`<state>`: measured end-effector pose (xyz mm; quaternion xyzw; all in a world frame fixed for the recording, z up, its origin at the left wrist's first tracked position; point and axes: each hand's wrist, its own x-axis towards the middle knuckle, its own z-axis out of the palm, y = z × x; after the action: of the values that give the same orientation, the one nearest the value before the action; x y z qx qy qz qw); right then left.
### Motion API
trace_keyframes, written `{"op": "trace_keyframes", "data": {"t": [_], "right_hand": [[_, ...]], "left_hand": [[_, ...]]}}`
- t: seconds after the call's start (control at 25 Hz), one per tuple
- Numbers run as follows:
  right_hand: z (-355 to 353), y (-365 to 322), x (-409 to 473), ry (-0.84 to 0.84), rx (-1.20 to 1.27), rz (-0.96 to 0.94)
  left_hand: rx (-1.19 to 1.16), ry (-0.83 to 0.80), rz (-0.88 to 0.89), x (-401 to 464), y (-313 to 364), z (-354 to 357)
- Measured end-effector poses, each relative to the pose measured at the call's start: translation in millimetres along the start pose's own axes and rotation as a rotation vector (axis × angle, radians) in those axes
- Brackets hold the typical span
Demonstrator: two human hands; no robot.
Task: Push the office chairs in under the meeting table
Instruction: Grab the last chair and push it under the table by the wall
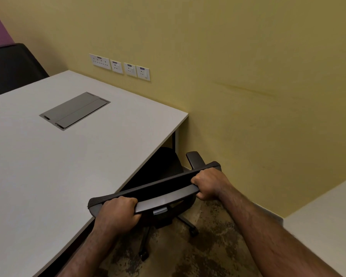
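Both grips are clenched on one chair: my left hand (118, 213) wraps the top rail of the office chair (160, 196) at its left end, low in the frame just right of the counter's edge; my right hand (209, 184) wraps the same rail at its right end, right of centre.

Left to right across the frame:
- Upper left: a second dark chair back (12, 66) stands behind the far side of the counter (68, 156). Whether its seat is under the top I cannot tell.
- Centre left: a closed grey cable hatch (74, 110) sits flush in the counter top.
- Centre: the chair I hold has its seat partly under the counter's right edge, near the white corner leg (176, 140). Backrest, one armrest (195, 158) and the castor base (168, 232) are outside the edge.
- Right: yellow wall, close to the armrest.

Judgement: this chair is partway in, not seated home. It needs a further push toward the counter. Other chairs lie outside the frame, so the remainder is unknown.
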<state>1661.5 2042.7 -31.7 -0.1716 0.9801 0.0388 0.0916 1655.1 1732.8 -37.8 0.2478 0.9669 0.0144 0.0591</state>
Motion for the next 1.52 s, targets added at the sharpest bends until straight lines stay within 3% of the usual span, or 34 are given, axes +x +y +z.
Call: {"op": "trace_keyframes", "data": {"t": [0.64,1.52], "right_hand": [[-19,116,99,0.012,-0.06,-0.306],[-34,186,192,-0.006,-0.136,-0.38]], "left_hand": [[-0.067,-0.001,-0.326,78,62,-10],[-0.076,0.088,-0.46,158,85,-8]]}}
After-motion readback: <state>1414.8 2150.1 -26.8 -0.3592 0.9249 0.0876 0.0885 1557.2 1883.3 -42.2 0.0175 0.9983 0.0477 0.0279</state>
